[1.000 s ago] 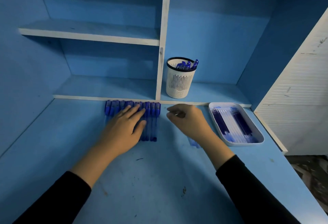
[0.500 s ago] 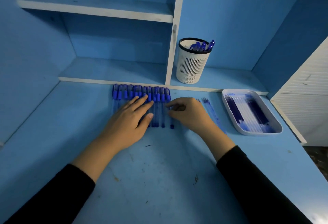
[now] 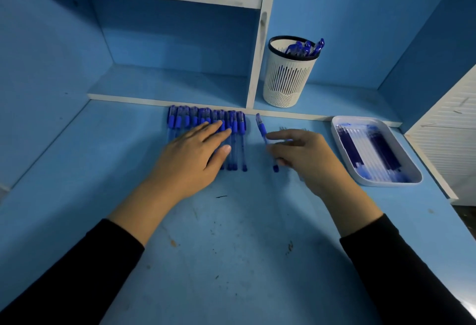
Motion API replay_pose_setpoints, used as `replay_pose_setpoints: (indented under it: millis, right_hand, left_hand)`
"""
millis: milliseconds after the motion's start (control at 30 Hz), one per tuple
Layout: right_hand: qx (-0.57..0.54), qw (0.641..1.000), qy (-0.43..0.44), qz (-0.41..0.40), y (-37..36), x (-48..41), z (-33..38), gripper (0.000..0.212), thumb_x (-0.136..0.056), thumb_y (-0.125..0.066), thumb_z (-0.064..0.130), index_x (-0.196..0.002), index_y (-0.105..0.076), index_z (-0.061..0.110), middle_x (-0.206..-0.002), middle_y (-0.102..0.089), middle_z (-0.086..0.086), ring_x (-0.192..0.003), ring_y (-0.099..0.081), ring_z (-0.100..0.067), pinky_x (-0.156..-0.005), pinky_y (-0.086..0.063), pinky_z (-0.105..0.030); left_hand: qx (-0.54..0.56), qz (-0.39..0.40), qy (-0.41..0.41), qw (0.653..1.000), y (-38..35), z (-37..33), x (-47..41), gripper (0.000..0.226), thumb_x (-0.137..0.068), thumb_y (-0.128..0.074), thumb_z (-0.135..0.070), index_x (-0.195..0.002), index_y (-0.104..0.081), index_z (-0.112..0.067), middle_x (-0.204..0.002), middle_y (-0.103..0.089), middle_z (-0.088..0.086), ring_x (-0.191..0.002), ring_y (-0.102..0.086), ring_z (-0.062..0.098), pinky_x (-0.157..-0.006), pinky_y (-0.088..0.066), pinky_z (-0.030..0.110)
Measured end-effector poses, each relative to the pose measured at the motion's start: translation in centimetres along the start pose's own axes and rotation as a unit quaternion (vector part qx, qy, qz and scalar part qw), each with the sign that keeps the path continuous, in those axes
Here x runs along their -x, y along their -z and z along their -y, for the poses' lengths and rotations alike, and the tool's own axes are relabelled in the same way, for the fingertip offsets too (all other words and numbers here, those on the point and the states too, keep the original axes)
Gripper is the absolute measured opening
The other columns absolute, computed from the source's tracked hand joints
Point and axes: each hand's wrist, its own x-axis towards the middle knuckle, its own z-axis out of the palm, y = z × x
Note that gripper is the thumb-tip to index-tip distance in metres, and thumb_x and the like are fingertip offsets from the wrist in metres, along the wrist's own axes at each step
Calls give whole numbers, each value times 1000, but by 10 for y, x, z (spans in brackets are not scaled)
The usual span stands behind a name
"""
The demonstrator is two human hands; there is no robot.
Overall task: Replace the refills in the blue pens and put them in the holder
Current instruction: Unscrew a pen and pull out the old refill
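Several blue pens (image 3: 239, 129) lie side by side in a row on the blue desk, caps toward the shelf. My left hand (image 3: 192, 158) rests flat on the row with straight fingers. One blue pen (image 3: 263, 130) lies apart to the right of the row, and my right hand (image 3: 306, 156) pinches it between thumb and fingers. A white slotted holder (image 3: 287, 81) with several blue pens in it stands on the low shelf behind. A white tray (image 3: 414, 174) of refills sits at the right.
The desk (image 3: 231, 247) is boxed in by blue walls on the left and back. A white upright divider (image 3: 258, 49) stands just left of the holder. A white slatted panel (image 3: 448, 129) closes the right side beyond the tray.
My right hand has drawn one pen out of the row and shifted it to the right. The left hand stays pressed on the row. The camera has tilted down a little.
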Motion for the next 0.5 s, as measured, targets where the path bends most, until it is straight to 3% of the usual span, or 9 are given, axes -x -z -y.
replay_pose_setpoints:
  millis: [100,200,233,333,400,500]
  right_hand:
    - [-117,992,-4,47,1,14,-8,22,-84,-70,3,-104,-73,13,-81,-70,-4,-73,-64,-12,-69,-52,-16]
    - [-168,984,7,59,-3,30,-14,24,-83,-69,1,-101,-74,16,-94,-73,-11,-84,-67,-15,-76,-54,-19]
    - [-181,982,13,57,-5,34,-14,24,-82,-70,1,-100,-74,16,-96,-73,-13,-86,-68,-16,-76,-54,-20]
    - [-205,977,27,51,-9,44,-16,25,-77,-71,1,-97,-75,16,-95,-75,-11,-89,-70,-17,-76,-54,-20]
    - [-210,976,34,53,-12,49,-17,26,-71,-74,6,-96,-75,15,-94,-76,-8,-89,-71,-16,-78,-54,-21]
    - [-214,974,45,49,-16,54,-19,28,-68,-74,8,-95,-75,15,-92,-76,-7,-86,-71,-14,-78,-55,-20]
  left_hand:
    - [84,-34,4,996,4,-11,3,53,-98,-27,-51,-142,-50,-32,-142,-54,-11,-126,-54,12,-97,-50,36]
    - [151,-39,20,988,2,-22,7,49,-98,-30,-53,-142,-47,-38,-113,-72,-4,-75,-64,13,-71,-55,36]
    - [206,-37,31,977,0,-25,8,49,-98,-33,-54,-143,-46,-39,-105,-74,-2,-70,-64,12,-69,-54,36]
    - [383,-52,72,919,-3,-38,13,42,-102,-46,-40,-143,-49,-28,-113,-72,-11,-99,-67,0,-93,-52,24]
    - [417,-74,79,903,-1,-45,15,40,-100,-50,-30,-139,-53,-23,-113,-70,-12,-102,-65,-5,-94,-48,15]
    - [445,-94,78,887,3,-51,16,36,-97,-55,-28,-134,-56,-25,-102,-72,-15,-99,-67,-3,-88,-49,13]
